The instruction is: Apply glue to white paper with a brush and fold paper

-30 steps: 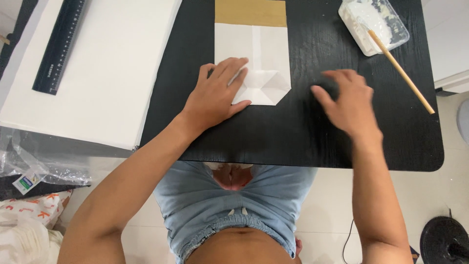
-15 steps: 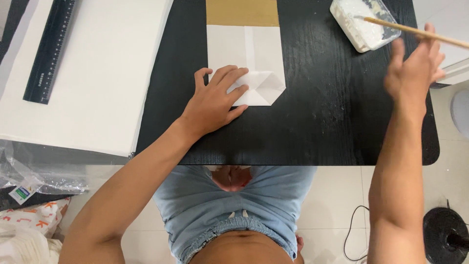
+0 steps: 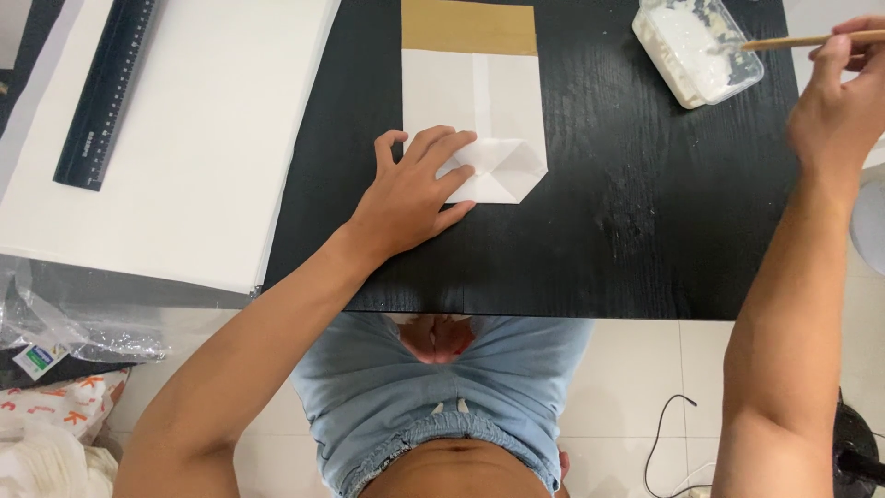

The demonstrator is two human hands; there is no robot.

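Observation:
A white folded paper bag (image 3: pixel 475 101) with a brown strip at its far end lies flat on the black table (image 3: pixel 627 231). My left hand (image 3: pixel 410 198) presses flat on the bag's folded near end, fingers spread. My right hand (image 3: pixel 843 101) is raised at the right edge, pinching a thin wooden stick (image 3: pixel 784 41). The stick's tip reaches into a clear plastic tub (image 3: pixel 696 51) of white paste at the table's far right.
A stack of large white sheets (image 3: pixel 184 138) covers the table's left part, with a black ruler (image 3: pixel 106 92) lying on it. Crumpled clear plastic (image 3: pixel 74 318) sits by the near left corner. A black cable (image 3: pixel 668 433) lies on the tiled floor.
My right hand left the table, picked up the wooden stick and brought its tip into the paste tub. My left hand stayed pressed on the bag's fold.

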